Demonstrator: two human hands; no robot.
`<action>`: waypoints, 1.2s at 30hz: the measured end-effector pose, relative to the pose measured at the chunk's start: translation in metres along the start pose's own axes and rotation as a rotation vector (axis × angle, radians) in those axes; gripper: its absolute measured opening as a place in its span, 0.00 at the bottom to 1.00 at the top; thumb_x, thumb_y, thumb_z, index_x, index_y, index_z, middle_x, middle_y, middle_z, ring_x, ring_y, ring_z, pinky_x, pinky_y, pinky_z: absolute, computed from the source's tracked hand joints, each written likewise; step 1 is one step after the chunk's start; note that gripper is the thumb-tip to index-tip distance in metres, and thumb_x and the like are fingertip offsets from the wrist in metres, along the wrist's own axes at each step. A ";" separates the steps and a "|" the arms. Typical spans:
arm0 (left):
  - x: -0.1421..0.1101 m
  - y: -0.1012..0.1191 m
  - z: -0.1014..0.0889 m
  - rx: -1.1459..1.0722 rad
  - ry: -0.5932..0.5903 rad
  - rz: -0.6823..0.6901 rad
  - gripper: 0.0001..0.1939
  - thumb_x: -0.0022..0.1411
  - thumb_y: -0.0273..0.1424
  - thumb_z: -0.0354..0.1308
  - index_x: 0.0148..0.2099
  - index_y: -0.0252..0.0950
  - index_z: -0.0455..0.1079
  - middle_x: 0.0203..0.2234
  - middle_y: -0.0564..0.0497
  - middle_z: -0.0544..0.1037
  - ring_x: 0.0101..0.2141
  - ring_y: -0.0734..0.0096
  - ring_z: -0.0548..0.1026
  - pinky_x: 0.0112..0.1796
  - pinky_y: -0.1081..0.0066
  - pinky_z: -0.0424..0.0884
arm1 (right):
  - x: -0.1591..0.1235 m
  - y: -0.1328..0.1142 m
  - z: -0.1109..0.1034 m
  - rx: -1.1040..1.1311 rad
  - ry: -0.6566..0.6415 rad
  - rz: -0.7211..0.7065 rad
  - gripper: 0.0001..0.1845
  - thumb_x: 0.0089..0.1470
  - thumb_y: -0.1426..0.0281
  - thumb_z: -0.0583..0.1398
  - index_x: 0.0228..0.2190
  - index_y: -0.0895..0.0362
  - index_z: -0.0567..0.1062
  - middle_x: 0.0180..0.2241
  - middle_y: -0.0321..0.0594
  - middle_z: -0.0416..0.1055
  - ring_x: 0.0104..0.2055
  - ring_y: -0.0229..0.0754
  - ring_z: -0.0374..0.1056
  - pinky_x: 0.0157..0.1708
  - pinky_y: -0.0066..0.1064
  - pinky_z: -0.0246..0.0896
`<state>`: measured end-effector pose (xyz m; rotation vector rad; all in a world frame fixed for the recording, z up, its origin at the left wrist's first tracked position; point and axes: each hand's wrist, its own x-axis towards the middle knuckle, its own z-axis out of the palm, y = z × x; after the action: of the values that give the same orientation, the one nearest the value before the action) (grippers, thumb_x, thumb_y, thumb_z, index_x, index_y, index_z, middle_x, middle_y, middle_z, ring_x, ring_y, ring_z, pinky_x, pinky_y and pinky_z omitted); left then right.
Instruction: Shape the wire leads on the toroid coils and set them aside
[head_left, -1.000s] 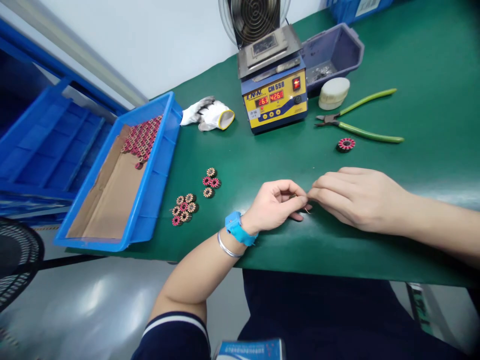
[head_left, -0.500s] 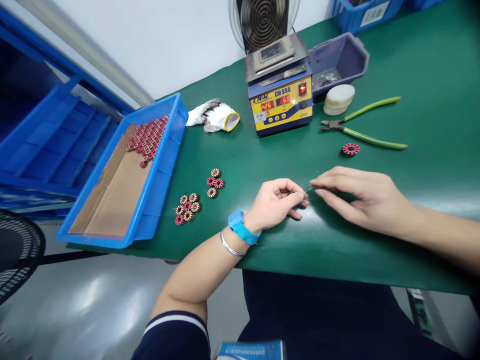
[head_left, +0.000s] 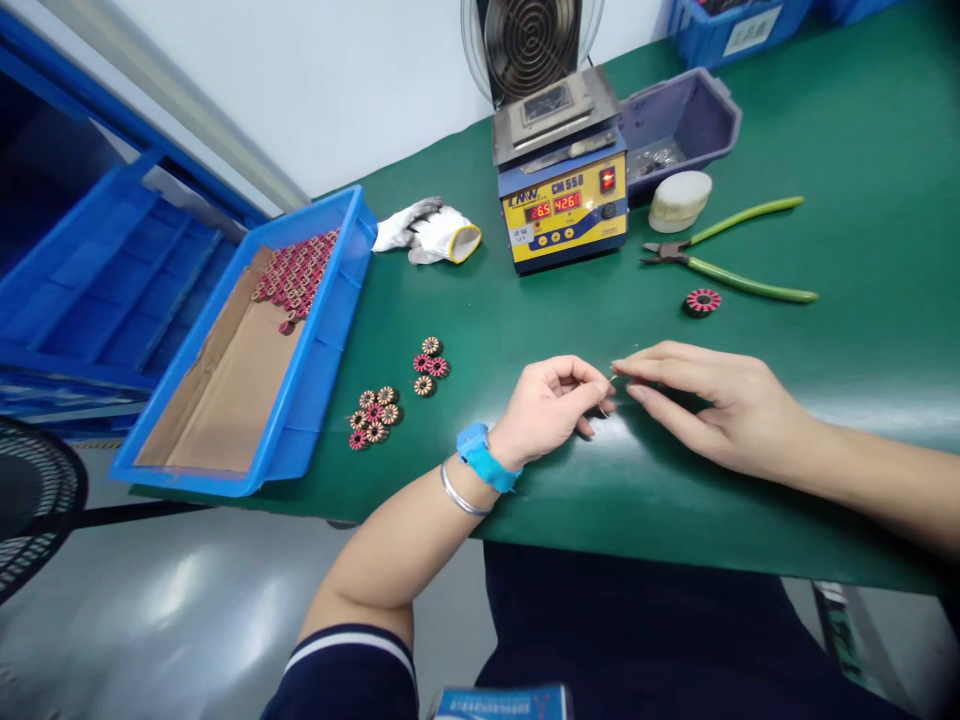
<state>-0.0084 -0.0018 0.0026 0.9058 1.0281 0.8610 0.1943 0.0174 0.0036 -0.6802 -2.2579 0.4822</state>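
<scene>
My left hand (head_left: 562,402) is closed in a pinch over the green table, with thin wire (head_left: 604,411) sticking out at its fingertips. Whatever else lies inside those fingers is hidden. Facing it from the right, my right hand (head_left: 720,405) has its index finger and thumb slightly apart, the index fingertip right at the upper wire end. Beyond my right hand sits a wound ring coil (head_left: 702,302) in pink and black. Green-handled cutting pliers (head_left: 675,252) lie with handles spread just behind that coil.
Several small coils (head_left: 375,412) lie left of my left hand. A blue tray (head_left: 292,440) lined with cardboard holds many more. At the back are white gloves (head_left: 442,235), a yellow-fronted solder pot (head_left: 566,215), a round whitish block (head_left: 679,200) and a purple bin (head_left: 709,120).
My right fingertips have moved slightly left, closer to my left hand. More of the bent wire shows at the left fingertips. The numbers on the solder pot's display have changed.
</scene>
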 end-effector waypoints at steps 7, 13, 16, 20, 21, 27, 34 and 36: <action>0.000 -0.001 0.000 -0.006 0.001 -0.005 0.08 0.59 0.30 0.65 0.32 0.31 0.70 0.26 0.50 0.77 0.29 0.74 0.76 0.20 0.81 0.71 | 0.002 -0.003 0.000 0.080 -0.009 0.020 0.17 0.64 0.77 0.59 0.51 0.53 0.78 0.40 0.43 0.80 0.38 0.42 0.78 0.39 0.32 0.77; 0.001 -0.001 -0.001 0.007 -0.006 -0.004 0.09 0.58 0.31 0.65 0.33 0.32 0.70 0.26 0.50 0.77 0.27 0.75 0.76 0.20 0.81 0.71 | 0.001 -0.002 -0.002 0.034 0.017 0.021 0.14 0.63 0.78 0.60 0.48 0.55 0.78 0.40 0.43 0.79 0.38 0.42 0.77 0.38 0.32 0.75; 0.000 -0.001 -0.001 0.001 -0.027 0.009 0.08 0.58 0.30 0.64 0.32 0.32 0.70 0.27 0.49 0.77 0.28 0.75 0.76 0.19 0.82 0.71 | 0.002 -0.001 -0.001 0.062 -0.009 -0.007 0.15 0.64 0.79 0.59 0.49 0.55 0.77 0.40 0.43 0.78 0.39 0.41 0.77 0.39 0.32 0.74; 0.000 -0.001 -0.002 0.004 -0.039 0.020 0.08 0.58 0.30 0.64 0.32 0.31 0.70 0.27 0.49 0.77 0.27 0.75 0.76 0.18 0.82 0.70 | 0.001 0.001 -0.002 0.038 -0.007 0.021 0.13 0.64 0.77 0.59 0.48 0.55 0.77 0.40 0.43 0.78 0.39 0.42 0.76 0.40 0.33 0.73; 0.000 -0.001 -0.002 0.003 -0.038 0.020 0.08 0.58 0.30 0.63 0.32 0.31 0.70 0.27 0.49 0.77 0.28 0.75 0.76 0.18 0.82 0.70 | 0.001 0.000 -0.002 0.032 -0.010 0.026 0.11 0.64 0.77 0.60 0.47 0.56 0.77 0.39 0.42 0.78 0.38 0.41 0.76 0.38 0.32 0.73; 0.000 0.000 -0.003 0.002 -0.043 0.006 0.07 0.57 0.29 0.63 0.32 0.31 0.70 0.27 0.49 0.77 0.27 0.76 0.76 0.17 0.82 0.70 | 0.000 -0.001 -0.005 0.076 -0.029 0.000 0.08 0.64 0.78 0.60 0.43 0.57 0.76 0.35 0.39 0.77 0.34 0.36 0.74 0.35 0.28 0.69; -0.001 0.001 -0.002 0.001 -0.098 -0.033 0.06 0.59 0.27 0.63 0.32 0.30 0.70 0.27 0.49 0.77 0.26 0.76 0.77 0.18 0.83 0.69 | 0.004 0.009 -0.005 -0.079 -0.071 -0.146 0.08 0.63 0.79 0.60 0.44 0.60 0.76 0.39 0.43 0.77 0.38 0.41 0.74 0.39 0.31 0.69; -0.003 0.001 -0.002 0.014 -0.120 -0.055 0.06 0.60 0.26 0.62 0.31 0.30 0.70 0.25 0.49 0.77 0.25 0.77 0.76 0.18 0.83 0.69 | 0.004 0.012 -0.006 -0.126 -0.093 -0.198 0.07 0.64 0.79 0.61 0.43 0.60 0.76 0.38 0.43 0.77 0.38 0.41 0.73 0.38 0.32 0.68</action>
<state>-0.0110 -0.0032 0.0041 0.9261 0.9514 0.7457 0.1999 0.0300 0.0039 -0.4979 -2.4290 0.2828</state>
